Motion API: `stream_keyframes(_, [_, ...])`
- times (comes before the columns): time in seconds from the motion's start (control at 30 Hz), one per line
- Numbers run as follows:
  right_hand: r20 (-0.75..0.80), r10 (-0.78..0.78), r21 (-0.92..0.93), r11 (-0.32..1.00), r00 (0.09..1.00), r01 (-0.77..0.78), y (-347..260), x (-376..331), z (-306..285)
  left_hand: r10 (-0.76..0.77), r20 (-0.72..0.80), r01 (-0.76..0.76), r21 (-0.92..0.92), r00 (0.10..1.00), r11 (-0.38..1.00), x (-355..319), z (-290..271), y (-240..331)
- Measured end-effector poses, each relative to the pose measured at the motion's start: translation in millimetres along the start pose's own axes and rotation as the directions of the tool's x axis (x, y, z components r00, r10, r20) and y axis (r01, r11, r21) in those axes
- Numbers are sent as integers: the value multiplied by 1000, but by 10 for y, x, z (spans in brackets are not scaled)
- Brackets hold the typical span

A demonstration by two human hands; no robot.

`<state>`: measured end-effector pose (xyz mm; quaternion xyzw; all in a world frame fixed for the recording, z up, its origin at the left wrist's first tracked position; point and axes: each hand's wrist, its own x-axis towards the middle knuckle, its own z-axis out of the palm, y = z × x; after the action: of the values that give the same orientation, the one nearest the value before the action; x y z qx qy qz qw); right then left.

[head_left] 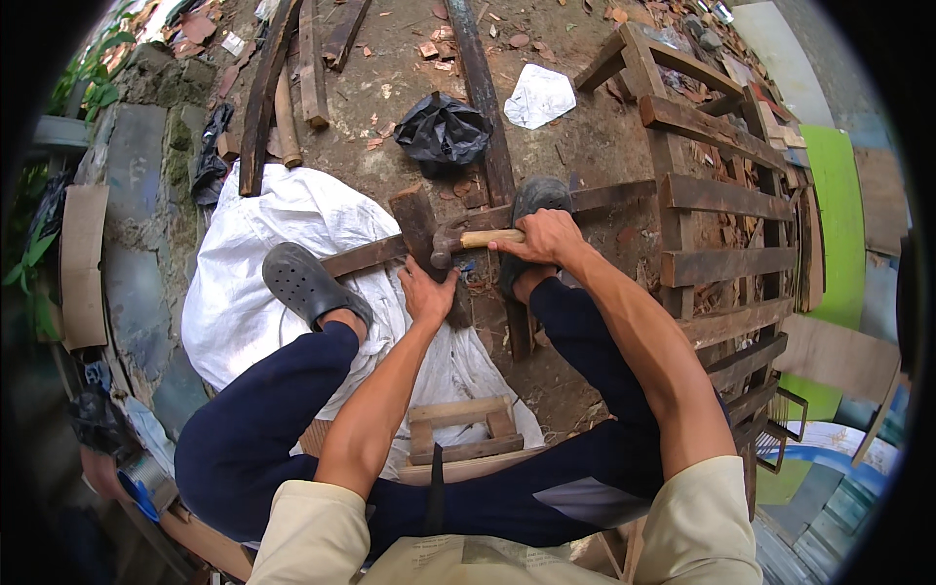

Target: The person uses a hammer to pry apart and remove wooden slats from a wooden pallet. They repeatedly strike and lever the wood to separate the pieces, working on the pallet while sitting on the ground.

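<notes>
My right hand (pixel 548 238) is closed round the light wooden handle (pixel 487 238) of a claw hammer. The hammer's dark metal head (pixel 444 246) is over a short dark wooden plank (pixel 415 216). My left hand (pixel 427 294) grips this short plank below the hammer head, thumb and fingers on its two sides. The short plank lies across a longer dark wooden plank (pixel 361 256) stretched between my feet. My right clog (pixel 539 197) rests on that longer plank, while the left clog (pixel 304 283) is beside its left end.
A white sack (pixel 244 263) spreads under my left leg. Ahead lie a black plastic bag (pixel 444 129), a white scrap (pixel 539 96) and a long beam (pixel 475 68). A slatted wooden frame (pixel 726 203) stands at right. A small wooden frame (pixel 466 411) lies near my lap.
</notes>
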<state>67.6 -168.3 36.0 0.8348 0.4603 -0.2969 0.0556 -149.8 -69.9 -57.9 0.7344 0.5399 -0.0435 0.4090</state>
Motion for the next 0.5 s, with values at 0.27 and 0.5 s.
stream_keyframes(0.27, [-64, 122, 260, 960, 990, -101, -87, -140, 375, 62, -16, -62, -14, 998, 998, -45, -13, -234])
stream_keyframes(0.5, [-483, 152, 375, 926, 863, 47, -517, -311, 416, -159, 12, 137, -567, 987, 812, 295, -383, -404])
